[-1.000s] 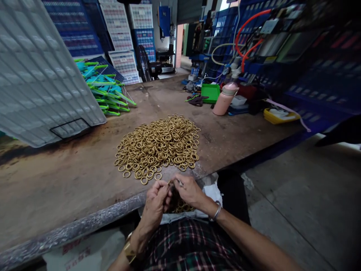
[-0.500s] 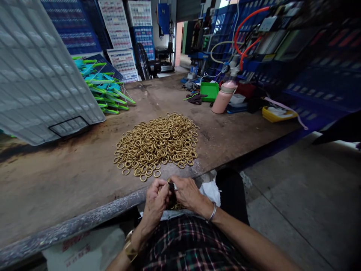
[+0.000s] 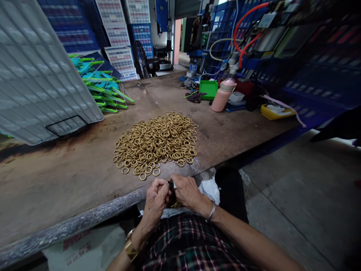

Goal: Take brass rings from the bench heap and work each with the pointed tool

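Note:
Both hands meet just over my lap, in front of the table's near edge. My left hand (image 3: 156, 197) is closed, thumb against fingertips, in a pinch; a brass-coloured bit shows at its fingertips, too small to make out fully. My right hand (image 3: 186, 192) is closed beside it, its fingers touching a small dark piece (image 3: 170, 185) between the two hands. What that piece is, I cannot tell. More brass rings (image 3: 176, 205) show below the hands in my lap, partly hidden. Beyond the hands, a large heap of brass rings (image 3: 158, 141) lies on the table (image 3: 84, 180).
A grey plastic crate (image 3: 47, 75) stands tilted at left, beside green and turquoise plastic pieces (image 3: 104, 88). Further back are a pink bottle (image 3: 221, 98), a green tray (image 3: 208, 89) and a yellow tray (image 3: 276, 113). A white bag (image 3: 210, 191) lies by my right knee.
The two hands stay together in nearly the same place, with slight finger movement around the dark piece. The whole view has shifted a little; the ring heap looks unchanged.

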`<state>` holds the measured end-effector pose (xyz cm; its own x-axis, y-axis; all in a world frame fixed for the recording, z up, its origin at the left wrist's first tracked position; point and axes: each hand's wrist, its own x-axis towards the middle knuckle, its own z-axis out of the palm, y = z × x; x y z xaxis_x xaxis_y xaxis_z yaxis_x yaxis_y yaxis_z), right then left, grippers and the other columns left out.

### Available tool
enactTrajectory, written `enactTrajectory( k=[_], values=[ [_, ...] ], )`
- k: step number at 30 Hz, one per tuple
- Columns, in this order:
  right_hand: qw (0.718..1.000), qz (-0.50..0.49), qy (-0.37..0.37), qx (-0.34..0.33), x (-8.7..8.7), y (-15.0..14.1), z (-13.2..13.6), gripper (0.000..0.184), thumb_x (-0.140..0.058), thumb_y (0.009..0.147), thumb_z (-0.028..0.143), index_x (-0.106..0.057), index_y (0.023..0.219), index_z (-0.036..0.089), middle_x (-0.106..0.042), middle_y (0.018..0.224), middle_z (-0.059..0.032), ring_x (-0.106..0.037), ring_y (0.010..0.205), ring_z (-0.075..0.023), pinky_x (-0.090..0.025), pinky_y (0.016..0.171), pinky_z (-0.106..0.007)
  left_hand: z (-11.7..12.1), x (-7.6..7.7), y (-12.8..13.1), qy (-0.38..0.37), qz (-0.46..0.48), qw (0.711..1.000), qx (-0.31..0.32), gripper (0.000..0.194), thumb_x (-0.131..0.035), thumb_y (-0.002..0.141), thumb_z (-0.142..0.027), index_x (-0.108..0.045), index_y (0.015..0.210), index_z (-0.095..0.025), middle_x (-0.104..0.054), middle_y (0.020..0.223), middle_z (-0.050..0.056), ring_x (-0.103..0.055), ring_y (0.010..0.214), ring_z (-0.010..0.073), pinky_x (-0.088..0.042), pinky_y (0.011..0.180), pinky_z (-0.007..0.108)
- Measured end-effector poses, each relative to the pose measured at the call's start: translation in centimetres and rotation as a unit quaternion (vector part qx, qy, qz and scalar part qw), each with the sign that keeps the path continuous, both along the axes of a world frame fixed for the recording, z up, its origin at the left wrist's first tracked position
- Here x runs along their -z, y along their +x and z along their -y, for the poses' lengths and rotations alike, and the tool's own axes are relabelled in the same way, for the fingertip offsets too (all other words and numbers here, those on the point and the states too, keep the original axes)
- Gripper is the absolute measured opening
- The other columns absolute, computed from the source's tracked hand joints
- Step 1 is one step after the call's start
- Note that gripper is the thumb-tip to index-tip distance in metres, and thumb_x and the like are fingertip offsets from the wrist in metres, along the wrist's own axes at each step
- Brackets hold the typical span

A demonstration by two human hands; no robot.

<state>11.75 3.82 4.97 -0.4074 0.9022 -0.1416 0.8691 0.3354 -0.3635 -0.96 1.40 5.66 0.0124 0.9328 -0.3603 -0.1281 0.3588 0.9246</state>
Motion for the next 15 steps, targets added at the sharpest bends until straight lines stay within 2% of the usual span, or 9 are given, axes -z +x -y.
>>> enactTrajectory(
  k=[4,8,11,15],
  values=[
    [1.000,0.010,-0.009,-0.017,0.0,0.2,-0.3,0.019,-0.039,0.079,0.015,-0.051,0.093,0.017,-0.064,0.081,-0.0056,-0.059,0.071,-0.0165,-0.029,0.057,-0.026,0.3,-0.1,-0.2,0.023,-0.006,1.000,-0.002,0.033,-0.060,0.067,-0.047,-0.046,0.071,-0.018,-0.049,0.051,-0.006,-0.036,0.038,0.0048,-0.026,0.037,0.016],
    [0.999,0.043,-0.006,0.013,0.0,0.6,-1.5,0.022,-0.039,0.078,0.012,-0.051,0.096,0.015,-0.064,0.081,-0.0075,-0.058,0.071,-0.0174,-0.029,0.057,-0.026,1.4,-0.8,-0.2,0.035,0.009,0.995,0.093,0.029,-0.058,0.072,-0.044,-0.048,0.070,-0.017,-0.051,0.053,-0.004,-0.038,0.041,0.0048,-0.027,0.038,0.016],
    [0.999,0.025,0.015,0.017,0.0,0.1,-2.7,0.021,-0.040,0.078,0.012,-0.051,0.096,0.015,-0.063,0.081,-0.0068,-0.057,0.072,-0.0166,-0.030,0.059,-0.025,1.9,-1.0,-0.3,0.010,0.106,0.986,0.131,0.025,-0.055,0.077,-0.041,-0.047,0.074,-0.017,-0.052,0.057,-0.003,-0.036,0.039,0.0041,-0.025,0.036,0.016],
    [0.998,-0.034,0.060,0.008,0.7,-2.0,-3.6,0.016,-0.042,0.083,0.022,-0.048,0.097,0.017,-0.061,0.091,-0.0057,-0.056,0.080,-0.0165,-0.033,0.065,-0.025,1.8,-0.1,-1.1,-0.033,0.220,0.971,0.091,0.027,-0.049,0.080,-0.042,-0.051,0.076,-0.015,-0.048,0.054,-0.002,-0.034,0.038,0.0045,-0.025,0.035,0.016]
  ],
)
